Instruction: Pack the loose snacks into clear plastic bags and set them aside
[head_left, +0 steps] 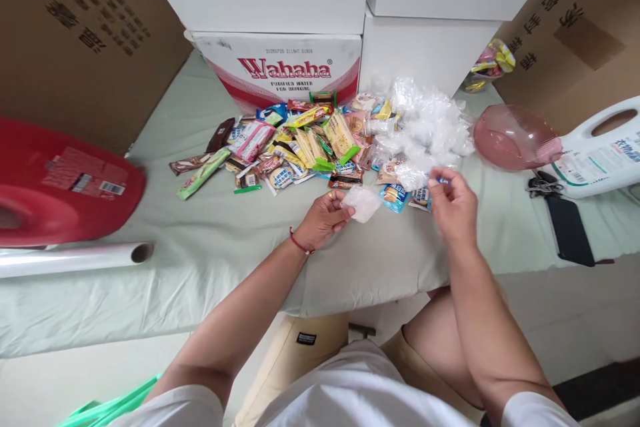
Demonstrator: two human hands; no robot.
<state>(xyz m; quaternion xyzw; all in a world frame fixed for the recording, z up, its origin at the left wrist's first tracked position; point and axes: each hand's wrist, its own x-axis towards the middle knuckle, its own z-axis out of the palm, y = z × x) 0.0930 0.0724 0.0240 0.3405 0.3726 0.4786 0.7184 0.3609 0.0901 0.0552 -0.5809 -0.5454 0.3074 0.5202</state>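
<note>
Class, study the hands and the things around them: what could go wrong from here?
The clear plastic in the left hand looks thin and might tear.
The snack packets lie in a loose heap; a careless reach might scatter them.
The black phone-like object lies near the front edge of the table and could be knocked off.

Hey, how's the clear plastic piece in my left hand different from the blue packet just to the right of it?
The clear plastic piece is whitish with no print visible; the blue packet is coloured and printed. The clear plastic piece is held in your left hand; the blue packet lies at the front edge of the pile, unheld. Both are small.
</note>
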